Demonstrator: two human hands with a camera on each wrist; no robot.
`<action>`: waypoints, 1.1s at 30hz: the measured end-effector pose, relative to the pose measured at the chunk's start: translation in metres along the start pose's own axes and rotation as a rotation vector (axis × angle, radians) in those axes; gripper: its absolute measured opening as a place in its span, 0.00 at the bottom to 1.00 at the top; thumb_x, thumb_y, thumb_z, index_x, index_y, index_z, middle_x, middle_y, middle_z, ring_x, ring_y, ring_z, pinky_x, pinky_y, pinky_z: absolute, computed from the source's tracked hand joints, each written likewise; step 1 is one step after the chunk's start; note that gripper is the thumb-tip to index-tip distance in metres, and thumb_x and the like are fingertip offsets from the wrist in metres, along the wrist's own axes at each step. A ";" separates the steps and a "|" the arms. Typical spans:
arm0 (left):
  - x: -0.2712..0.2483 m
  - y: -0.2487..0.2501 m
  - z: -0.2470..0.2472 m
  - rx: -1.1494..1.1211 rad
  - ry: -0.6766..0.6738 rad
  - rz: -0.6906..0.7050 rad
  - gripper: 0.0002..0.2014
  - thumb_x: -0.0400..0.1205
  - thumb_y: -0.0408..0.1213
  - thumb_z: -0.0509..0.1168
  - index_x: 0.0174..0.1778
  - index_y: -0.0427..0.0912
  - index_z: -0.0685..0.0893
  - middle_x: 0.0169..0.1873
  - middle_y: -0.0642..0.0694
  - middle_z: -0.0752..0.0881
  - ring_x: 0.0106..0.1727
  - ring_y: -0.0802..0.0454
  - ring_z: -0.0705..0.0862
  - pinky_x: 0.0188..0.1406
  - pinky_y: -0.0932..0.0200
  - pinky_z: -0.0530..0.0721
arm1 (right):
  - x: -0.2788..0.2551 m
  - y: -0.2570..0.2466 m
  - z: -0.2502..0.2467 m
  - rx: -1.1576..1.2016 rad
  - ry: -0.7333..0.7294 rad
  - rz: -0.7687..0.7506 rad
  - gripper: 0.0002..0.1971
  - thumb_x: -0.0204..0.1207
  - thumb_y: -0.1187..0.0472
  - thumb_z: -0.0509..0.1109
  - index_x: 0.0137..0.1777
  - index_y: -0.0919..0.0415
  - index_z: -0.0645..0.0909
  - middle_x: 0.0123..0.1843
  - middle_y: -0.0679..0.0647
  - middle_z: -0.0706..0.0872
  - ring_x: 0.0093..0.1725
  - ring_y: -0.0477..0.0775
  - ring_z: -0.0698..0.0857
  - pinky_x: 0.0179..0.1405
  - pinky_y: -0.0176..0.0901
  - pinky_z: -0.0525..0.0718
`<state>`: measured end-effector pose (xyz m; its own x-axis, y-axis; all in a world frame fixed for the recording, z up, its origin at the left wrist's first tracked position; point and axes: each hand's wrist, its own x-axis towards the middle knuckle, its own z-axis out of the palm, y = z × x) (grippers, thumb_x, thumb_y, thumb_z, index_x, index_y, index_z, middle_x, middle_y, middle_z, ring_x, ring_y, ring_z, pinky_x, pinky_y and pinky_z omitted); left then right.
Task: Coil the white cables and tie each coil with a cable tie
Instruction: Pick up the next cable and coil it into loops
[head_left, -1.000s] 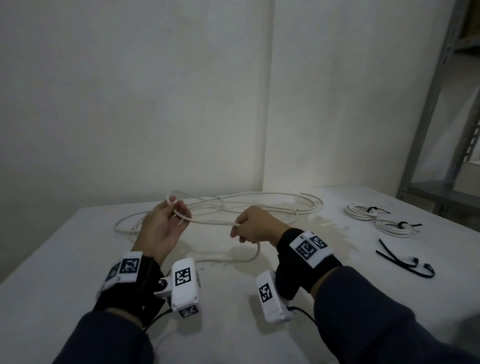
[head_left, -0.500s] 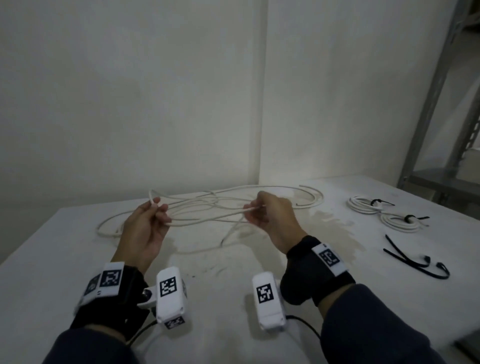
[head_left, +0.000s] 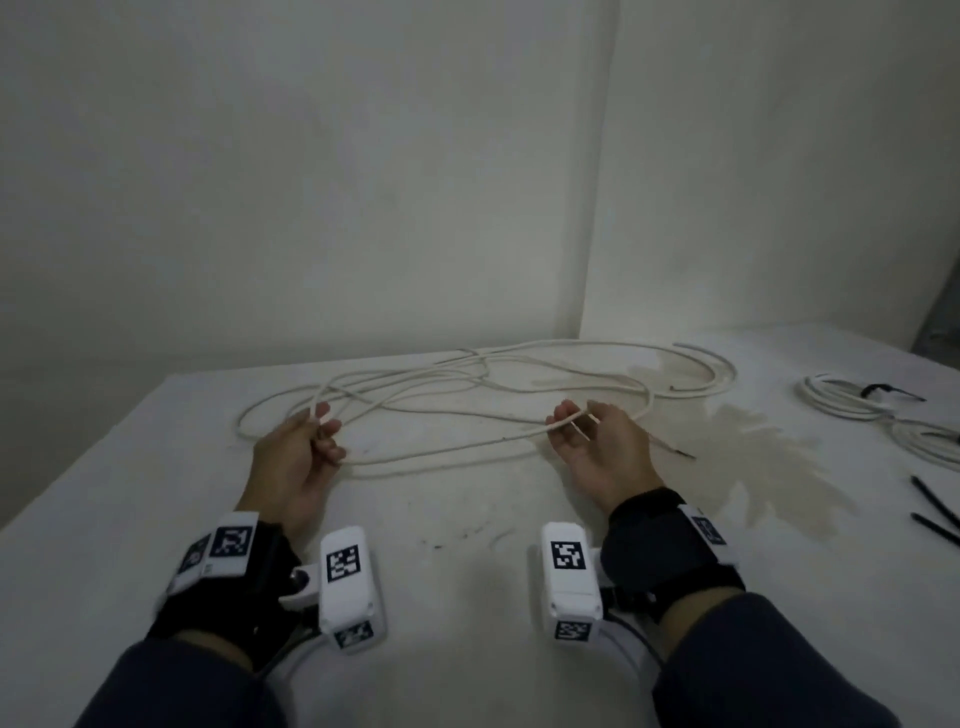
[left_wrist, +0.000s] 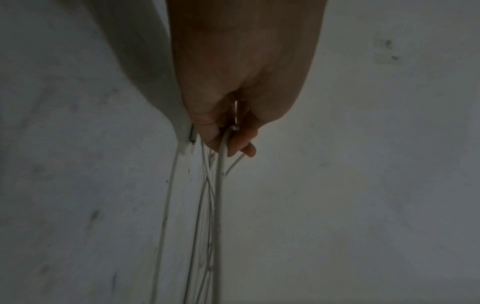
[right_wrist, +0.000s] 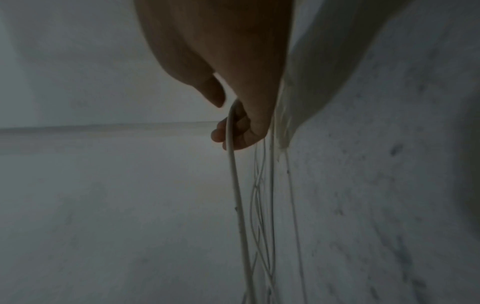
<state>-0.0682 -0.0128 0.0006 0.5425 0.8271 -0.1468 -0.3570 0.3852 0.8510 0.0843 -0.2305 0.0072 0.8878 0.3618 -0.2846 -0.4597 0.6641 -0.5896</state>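
A long white cable (head_left: 467, 410) lies in loose loops across the back of the white table (head_left: 467, 545). My left hand (head_left: 306, 447) grips one end of it, fingers curled round the strand (left_wrist: 223, 144). My right hand (head_left: 592, 441) is palm up to the right, and a strand of the same cable (right_wrist: 231, 131) runs across its curled fingers. The stretch between the two hands hangs just above the table. Two tied white coils (head_left: 857, 410) with black ties lie at the far right.
Loose black cable ties (head_left: 935, 514) lie at the right edge, near the tied coils. A brownish stain (head_left: 753, 457) marks the table right of my right hand. Walls close the table at the back. A metal shelf frame (head_left: 940, 312) shows at the far right.
Both hands have moved apart, the left to the left and the right to the right, drawing a longer stretch of cable out between them. The view has dropped lower.
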 end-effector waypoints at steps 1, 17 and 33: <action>0.005 0.001 -0.002 -0.005 0.005 0.010 0.12 0.88 0.26 0.52 0.45 0.37 0.79 0.33 0.43 0.77 0.14 0.63 0.70 0.16 0.71 0.72 | 0.004 0.003 -0.003 0.006 0.015 0.030 0.17 0.83 0.71 0.55 0.71 0.69 0.69 0.43 0.60 0.79 0.38 0.54 0.80 0.29 0.46 0.85; -0.002 0.003 0.019 0.662 -0.076 0.439 0.03 0.81 0.41 0.67 0.46 0.48 0.82 0.43 0.49 0.84 0.45 0.52 0.81 0.39 0.57 0.83 | -0.008 0.006 -0.004 -0.167 -0.103 -0.116 0.21 0.76 0.75 0.47 0.56 0.58 0.77 0.28 0.52 0.71 0.22 0.46 0.64 0.21 0.37 0.65; -0.048 -0.036 0.048 -0.124 -0.315 -0.296 0.09 0.86 0.30 0.58 0.56 0.28 0.80 0.52 0.36 0.88 0.47 0.48 0.89 0.46 0.54 0.89 | -0.011 0.012 0.003 0.082 -0.391 0.105 0.07 0.72 0.60 0.65 0.37 0.62 0.81 0.29 0.51 0.75 0.25 0.46 0.75 0.31 0.36 0.83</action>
<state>-0.0451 -0.0862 0.0013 0.8334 0.5162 -0.1977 -0.2293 0.6484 0.7260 0.0691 -0.2248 0.0054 0.7672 0.6410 -0.0220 -0.5615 0.6548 -0.5059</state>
